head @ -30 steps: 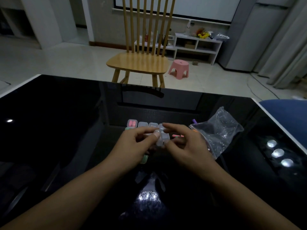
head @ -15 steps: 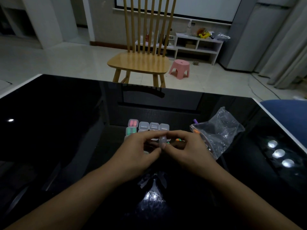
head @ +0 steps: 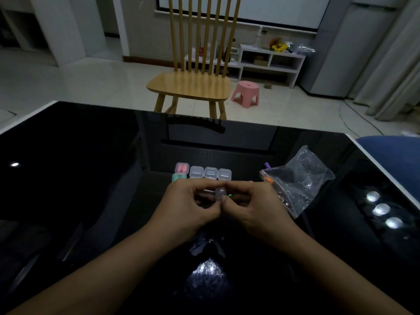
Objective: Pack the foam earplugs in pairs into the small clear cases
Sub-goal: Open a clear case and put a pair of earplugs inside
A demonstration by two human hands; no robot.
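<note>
— Case first: where is it?

— Up off the bench, right between the two hands. The left hand pinches it from the left, finger on top and thumb below. The right hand pinches it from the right, the same way.

— So both grips are tight on the case?

— Yes, narrow pinches, one on each side. It looks stood up on edge, long side up and down, but the room is dim, so I am not sure.

— Is it open or closed?

— I cannot tell.

— Where is the earplug?

— A little green tip pokes out by the right fingers, just beside the case. I think that hand has it tucked in.

— So which hand is nearer to it?

— The right one. I guess the plug only has to slide left into the case.

— And more plugs?

— In the bag, off to the right. The other cases sit in a row just behind the hands.
</note>
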